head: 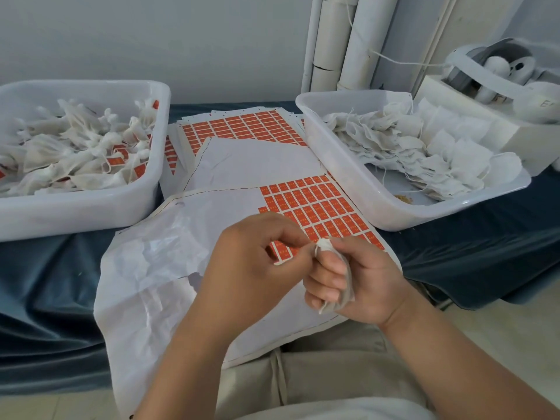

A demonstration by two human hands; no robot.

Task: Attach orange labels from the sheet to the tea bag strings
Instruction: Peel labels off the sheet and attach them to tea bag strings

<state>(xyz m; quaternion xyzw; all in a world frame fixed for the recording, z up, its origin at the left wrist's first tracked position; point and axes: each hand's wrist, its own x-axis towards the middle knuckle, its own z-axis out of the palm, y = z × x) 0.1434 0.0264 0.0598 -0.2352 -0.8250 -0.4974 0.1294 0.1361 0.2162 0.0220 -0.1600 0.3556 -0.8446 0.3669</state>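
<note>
My right hand (360, 280) grips a white tea bag (341, 295), its gathered top sticking out by the thumb. My left hand (251, 262) pinches the bag's thin string (315, 248) at the top of the bag. Both hands hover over the sheet of orange labels (312, 204), whose near and left parts are peeled bare backing paper. More label sheets (242, 128) lie behind it.
A white tub (91, 213) at the left holds tea bags with orange labels. A white tub (363, 192) at the right holds unlabeled bags. Blue cloth (54, 283) covers the surface. Cardboard tubes (342, 40) and a box with string rolls (497, 74) stand at the back right.
</note>
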